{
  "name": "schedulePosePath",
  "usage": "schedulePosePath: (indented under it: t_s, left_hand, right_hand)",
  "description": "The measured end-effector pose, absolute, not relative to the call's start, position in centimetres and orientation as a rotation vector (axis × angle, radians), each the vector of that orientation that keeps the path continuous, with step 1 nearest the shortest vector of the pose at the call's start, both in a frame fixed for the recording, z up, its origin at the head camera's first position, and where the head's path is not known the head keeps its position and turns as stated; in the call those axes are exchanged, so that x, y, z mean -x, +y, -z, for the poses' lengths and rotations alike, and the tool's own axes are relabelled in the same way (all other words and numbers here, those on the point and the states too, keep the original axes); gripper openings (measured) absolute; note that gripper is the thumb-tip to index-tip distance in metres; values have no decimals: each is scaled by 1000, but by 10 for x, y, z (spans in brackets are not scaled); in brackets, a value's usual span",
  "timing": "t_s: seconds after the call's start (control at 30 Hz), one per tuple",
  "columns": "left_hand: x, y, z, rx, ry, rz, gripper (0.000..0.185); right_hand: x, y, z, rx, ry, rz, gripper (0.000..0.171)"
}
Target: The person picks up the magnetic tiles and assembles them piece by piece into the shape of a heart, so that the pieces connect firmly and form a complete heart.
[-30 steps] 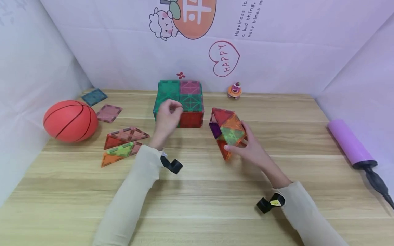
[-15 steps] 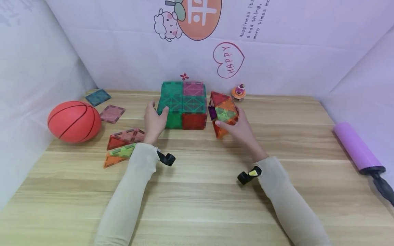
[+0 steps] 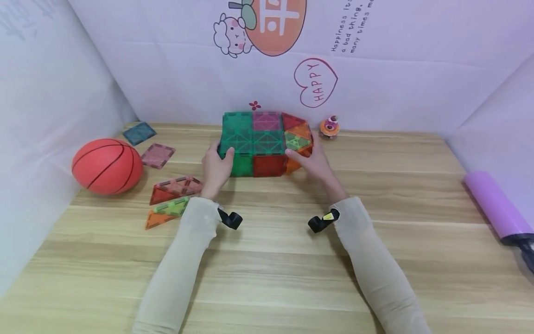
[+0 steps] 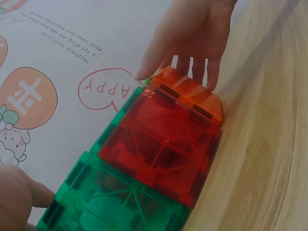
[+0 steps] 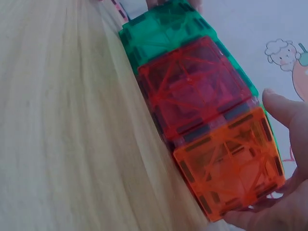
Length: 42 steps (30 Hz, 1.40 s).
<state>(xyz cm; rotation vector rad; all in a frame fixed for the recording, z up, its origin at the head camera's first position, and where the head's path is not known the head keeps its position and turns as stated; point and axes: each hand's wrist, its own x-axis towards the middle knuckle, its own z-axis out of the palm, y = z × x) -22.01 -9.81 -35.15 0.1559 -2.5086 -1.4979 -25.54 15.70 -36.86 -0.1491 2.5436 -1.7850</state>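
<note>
A long block of translucent magnetic tiles point(image 3: 267, 141) stands at the back of the table, green and pink on top, with green and red point(image 4: 161, 139) front faces. At its right end sits a tapered section of orange, red and yellow-green magnetic tiles point(image 5: 228, 163), which meets the block. My right hand point(image 3: 317, 160) grips this end section, thumb on top and fingers round the far side. My left hand point(image 3: 218, 169) holds the block's left end, its thumb at the front top edge. The left fingers are partly hidden behind the tiles.
Loose magnetic tiles lie to the left: a red triangle group point(image 3: 175, 188), a green and orange group point(image 3: 167, 211), a pink square point(image 3: 158, 155) and a blue one point(image 3: 139, 133). Beside them is a red ball point(image 3: 107, 166). A small figurine point(image 3: 330, 126) and a purple pump point(image 3: 496, 204) are right.
My right hand has carried the tapered tile section left and back until it meets the block. My left hand has moved from in front of the block to its left end and taken hold.
</note>
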Motion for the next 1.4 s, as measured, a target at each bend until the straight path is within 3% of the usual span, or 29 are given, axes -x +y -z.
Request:
schedulePosePath:
  t_s: [0.47, 0.8, 1.03, 1.4]
  left_hand:
    - [210, -105, 342, -163, -2457, 1520, 43]
    - [175, -117, 313, -58, -2471, 1577, 35]
    - [144, -159, 305, 112, -2620, 1346, 33]
    - [104, -237, 331, 325, -2974, 904, 39]
  right_hand:
    - [237, 148, 345, 107, 2444, 1787, 76]
    - [248, 158, 364, 44, 2486, 1804, 77]
    - [245, 161, 367, 62, 2524, 1852, 70]
    - [234, 171, 364, 25, 2527, 1728, 66]
